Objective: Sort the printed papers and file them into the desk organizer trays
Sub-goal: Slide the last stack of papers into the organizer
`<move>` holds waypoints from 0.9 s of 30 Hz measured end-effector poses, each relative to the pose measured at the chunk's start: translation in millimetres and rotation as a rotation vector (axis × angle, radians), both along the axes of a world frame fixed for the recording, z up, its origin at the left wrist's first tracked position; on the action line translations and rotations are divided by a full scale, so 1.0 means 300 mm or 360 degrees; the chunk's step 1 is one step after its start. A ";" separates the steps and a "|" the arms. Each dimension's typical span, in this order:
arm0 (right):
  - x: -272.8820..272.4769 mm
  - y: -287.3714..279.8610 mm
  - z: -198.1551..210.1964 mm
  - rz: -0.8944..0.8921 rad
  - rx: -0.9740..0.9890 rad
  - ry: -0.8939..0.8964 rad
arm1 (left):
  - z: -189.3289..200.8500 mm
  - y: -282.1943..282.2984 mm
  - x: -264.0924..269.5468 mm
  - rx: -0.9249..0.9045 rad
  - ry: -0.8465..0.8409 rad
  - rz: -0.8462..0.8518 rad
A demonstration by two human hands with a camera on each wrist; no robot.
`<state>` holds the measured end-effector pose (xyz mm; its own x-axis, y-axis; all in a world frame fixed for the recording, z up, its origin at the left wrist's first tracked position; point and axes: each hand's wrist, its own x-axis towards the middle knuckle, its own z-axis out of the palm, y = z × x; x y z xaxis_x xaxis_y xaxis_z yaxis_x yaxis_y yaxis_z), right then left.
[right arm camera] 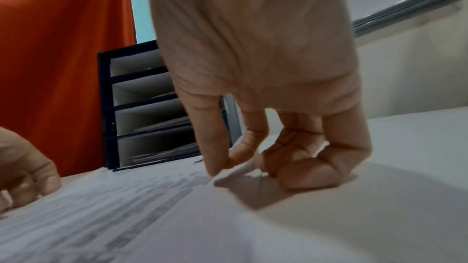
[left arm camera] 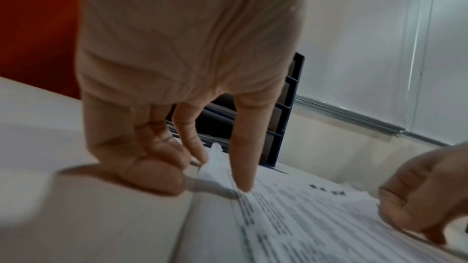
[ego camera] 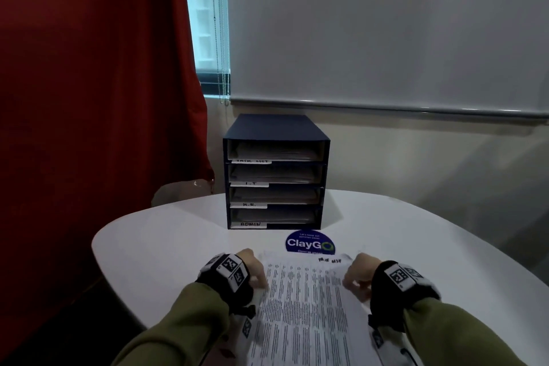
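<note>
A stack of printed papers (ego camera: 306, 309) lies flat on the white table in front of me, with handwriting at its top right corner. My left hand (ego camera: 258, 278) is at the stack's left edge. Its index finger (left arm camera: 244, 147) points straight down onto the top sheet, and its outer fingers are curled against the table. My right hand (ego camera: 355, 281) is at the right edge, with index and middle fingertips (right arm camera: 215, 165) touching the paper where the edge lifts slightly. No thumb shows in the wrist views. The dark blue desk organizer (ego camera: 276, 172) stands behind, with four trays labelled TASK LIST, I.T, H.R. and ADMIN, each holding sheets.
A round blue ClayGo sticker (ego camera: 310, 243) lies between the organizer and the papers. The white table (ego camera: 166, 241) curves away at its left edge. A red curtain (ego camera: 89, 98) hangs at the left, and a window blind (ego camera: 386, 24) covers the wall behind.
</note>
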<state>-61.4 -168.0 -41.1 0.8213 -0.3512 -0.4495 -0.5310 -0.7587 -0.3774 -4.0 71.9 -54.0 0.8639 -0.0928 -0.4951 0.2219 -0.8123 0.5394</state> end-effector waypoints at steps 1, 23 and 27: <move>0.005 0.006 -0.005 0.0017 -0.0022 -0.0019 | -0.004 -0.002 -0.010 -0.0010 -0.0019 0.0002; 0.053 0.130 0.102 -0.0323 0.1385 -0.0786 | 0.366 0.122 0.136 -0.1611 -0.0699 0.0427; 0.136 0.109 0.186 -0.0432 0.1403 -0.0898 | 0.372 0.116 0.141 -0.1508 -0.0698 0.0330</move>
<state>-20.7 -135.4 14.8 0.9324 -0.2907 -0.2146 -0.2193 0.0165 -0.9755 38.4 106.5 57.4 0.9923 -0.1080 0.0602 -0.0593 0.0122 0.9982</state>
